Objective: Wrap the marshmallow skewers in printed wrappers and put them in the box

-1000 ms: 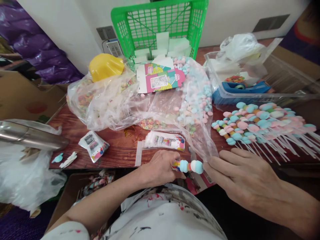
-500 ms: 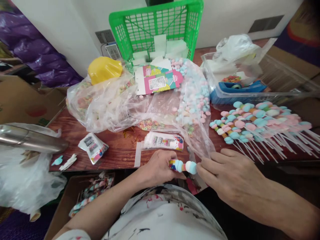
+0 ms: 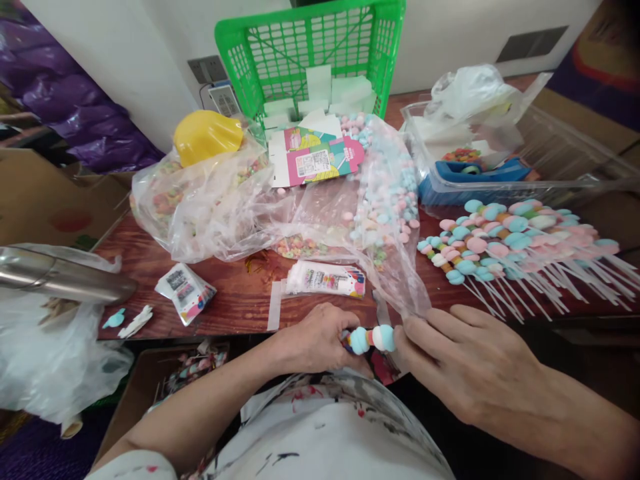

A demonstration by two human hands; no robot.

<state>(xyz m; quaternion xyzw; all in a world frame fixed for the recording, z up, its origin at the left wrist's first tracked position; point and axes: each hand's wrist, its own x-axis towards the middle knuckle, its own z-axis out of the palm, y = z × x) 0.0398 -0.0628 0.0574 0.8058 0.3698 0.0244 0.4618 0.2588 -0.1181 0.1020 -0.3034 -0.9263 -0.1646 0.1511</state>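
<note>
Near the table's front edge, my left hand (image 3: 327, 339) is closed round the left end of a candy skewer (image 3: 371, 339) with blue, white and orange pieces. A bit of coloured wrapper shows by its fingers. The skewer's right end meets the fingertips of my right hand (image 3: 450, 357), which are pressed together; its stick is hidden. Just above the right fingertips lies the tail of a clear plastic bag (image 3: 400, 287). Beyond the hands lies a stack of printed wrappers (image 3: 325, 279).
A green crate (image 3: 310, 40) stands behind bags of candy (image 3: 200, 207) and flat printed boxes (image 3: 320, 160). Many candy skewers (image 3: 520, 240) lie at the right, below a clear bin (image 3: 530, 187). A steel flask (image 3: 65, 277) and another wrapper stack (image 3: 185, 293) are at the left.
The skewer sits slightly further right, and less of the coloured wrapper shows beside my left hand. My right hand has turned slightly, its fingers still at the skewer's right end.
</note>
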